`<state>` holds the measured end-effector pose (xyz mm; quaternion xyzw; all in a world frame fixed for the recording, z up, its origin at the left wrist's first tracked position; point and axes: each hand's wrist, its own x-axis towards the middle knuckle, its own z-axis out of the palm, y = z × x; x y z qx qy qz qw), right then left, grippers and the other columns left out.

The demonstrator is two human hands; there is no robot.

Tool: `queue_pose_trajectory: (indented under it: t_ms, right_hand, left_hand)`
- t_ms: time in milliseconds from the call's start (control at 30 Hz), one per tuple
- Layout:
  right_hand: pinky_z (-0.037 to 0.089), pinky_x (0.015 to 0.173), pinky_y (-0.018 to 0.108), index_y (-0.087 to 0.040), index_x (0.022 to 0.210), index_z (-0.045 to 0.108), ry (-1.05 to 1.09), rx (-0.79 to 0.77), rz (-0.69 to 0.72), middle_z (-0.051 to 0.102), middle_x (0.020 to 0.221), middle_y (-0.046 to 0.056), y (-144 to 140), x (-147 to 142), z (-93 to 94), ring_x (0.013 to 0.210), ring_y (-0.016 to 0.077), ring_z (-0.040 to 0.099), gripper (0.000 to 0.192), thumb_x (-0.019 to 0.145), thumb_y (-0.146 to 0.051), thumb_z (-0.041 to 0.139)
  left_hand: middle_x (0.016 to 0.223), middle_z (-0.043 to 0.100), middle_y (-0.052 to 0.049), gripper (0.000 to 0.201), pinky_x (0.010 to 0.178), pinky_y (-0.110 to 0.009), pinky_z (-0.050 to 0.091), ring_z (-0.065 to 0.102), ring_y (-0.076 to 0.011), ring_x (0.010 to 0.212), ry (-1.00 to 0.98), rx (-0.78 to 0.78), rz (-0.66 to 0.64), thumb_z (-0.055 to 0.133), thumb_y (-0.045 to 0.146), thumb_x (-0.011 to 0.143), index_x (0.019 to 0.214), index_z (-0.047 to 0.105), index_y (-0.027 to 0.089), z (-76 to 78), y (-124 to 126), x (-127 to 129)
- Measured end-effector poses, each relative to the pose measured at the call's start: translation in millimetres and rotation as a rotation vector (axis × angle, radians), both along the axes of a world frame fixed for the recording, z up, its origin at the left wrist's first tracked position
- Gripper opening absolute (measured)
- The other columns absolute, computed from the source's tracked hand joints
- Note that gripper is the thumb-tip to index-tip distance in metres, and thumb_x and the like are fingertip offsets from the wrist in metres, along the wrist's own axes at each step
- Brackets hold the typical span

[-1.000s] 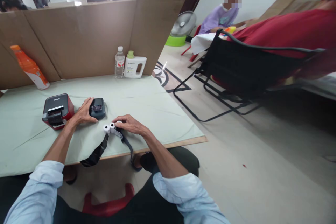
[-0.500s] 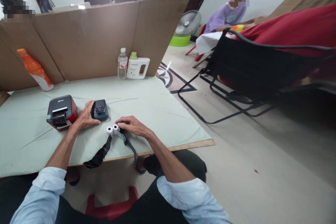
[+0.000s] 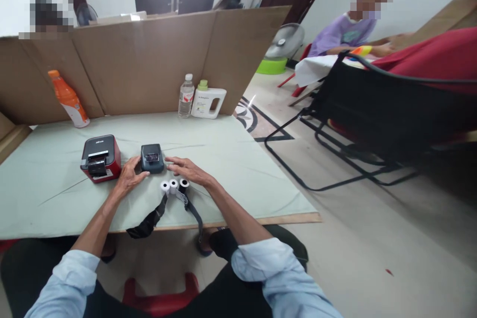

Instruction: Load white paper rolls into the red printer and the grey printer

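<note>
A small dark grey printer [image 3: 152,157] sits on the pale green table [image 3: 223,159]. My left hand [image 3: 129,177] rests against its left side, fingers spread. Just right of the printer, my right hand [image 3: 187,169] hovers open, holding nothing. In front of both hands stand two white paper rolls [image 3: 169,186] and a dark roll [image 3: 184,184]. A black strap [image 3: 149,220] trails from them over the table's front edge. A red and black printer [image 3: 100,157] stands to the left.
An orange bottle [image 3: 69,99] leans on the cardboard screen [image 3: 149,59] at the back left. A water bottle [image 3: 185,97] and a white jug [image 3: 208,103] stand at the back right. A black folding chair [image 3: 372,119] and seated people are to the right.
My right hand let go of the rolls and lifted toward the dark grey printer, uncovering the dark roll. The camera has turned slightly left.
</note>
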<state>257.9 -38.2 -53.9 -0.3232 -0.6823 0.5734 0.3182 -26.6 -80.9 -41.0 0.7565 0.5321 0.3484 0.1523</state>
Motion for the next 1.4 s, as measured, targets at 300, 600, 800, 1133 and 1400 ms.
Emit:
queue_pose_trajectory:
  t_ms: [300, 600, 800, 1133, 1400]
  right_hand:
    - [0.061, 0.089, 0.04, -0.025, 0.139, 0.069, 0.048, 0.06, 0.051, 0.061, 0.148, 0.01, 0, -3, -4.7, 0.118, 0.0281, 0.067, 0.047, 0.096, -0.045, 0.066]
    - [0.061, 0.091, 0.04, -0.019, 0.136, 0.071, 0.056, -0.029, -0.028, 0.077, 0.117, 0.013, -11, -1, 3.2, 0.109, 0.0266, 0.072, 0.049, 0.098, -0.048, 0.062]
    - [0.062, 0.079, 0.034, -0.015, 0.13, 0.074, 0.088, -0.12, -0.059, 0.079, 0.107, 0.013, 2, -4, -5.6, 0.089, 0.0209, 0.073, 0.048, 0.092, -0.045, 0.069]
    - [0.058, 0.073, 0.033, -0.02, 0.129, 0.074, 0.03, 0.165, -0.126, 0.073, 0.113, 0.007, 21, -21, -21.3, 0.081, 0.0173, 0.064, 0.059, 0.075, -0.04, 0.083]
    - [0.053, 0.08, 0.034, -0.022, 0.138, 0.067, -0.158, 0.474, -0.203, 0.066, 0.1, 0.002, 26, -31, -34.2, 0.076, 0.0163, 0.059, 0.071, 0.072, -0.037, 0.09]
  left_hand:
    - [0.129, 0.071, -0.016, 0.057, 0.109, -0.048, 0.051, 0.065, -0.0326, 0.122, 0.004, 0.067, 0.067, 0.077, 0.034, 0.083, 0.135, 0.066, 0.015, -12.8, -6, 4]
    - [0.123, 0.071, -0.015, 0.06, 0.103, -0.046, 0.054, 0.067, -0.031, 0.113, -0.024, 0.012, 0.073, 0.078, 0.037, 0.081, 0.136, 0.066, 0.015, -2.8, -9, 5]
    - [0.111, 0.077, -0.011, 0.036, 0.099, -0.039, 0.054, 0.07, -0.0286, 0.105, -0.089, -0.161, 0.093, 0.055, 0.035, 0.093, 0.112, 0.077, 0.015, 14.1, 9, 1]
    - [0.086, 0.078, -0.007, 0.029, 0.091, -0.034, 0.054, 0.07, -0.0255, 0.091, -0.016, -0.236, 0.24, 0.05, 0.021, 0.088, 0.088, 0.079, 0.016, 18.2, 46, 10]
    - [0.082, 0.077, -0.007, 0.027, 0.081, -0.03, 0.054, 0.069, -0.0245, 0.088, -0.059, -0.268, 0.292, 0.053, 0.02, 0.085, 0.085, 0.08, 0.015, 23.9, 49, 13]
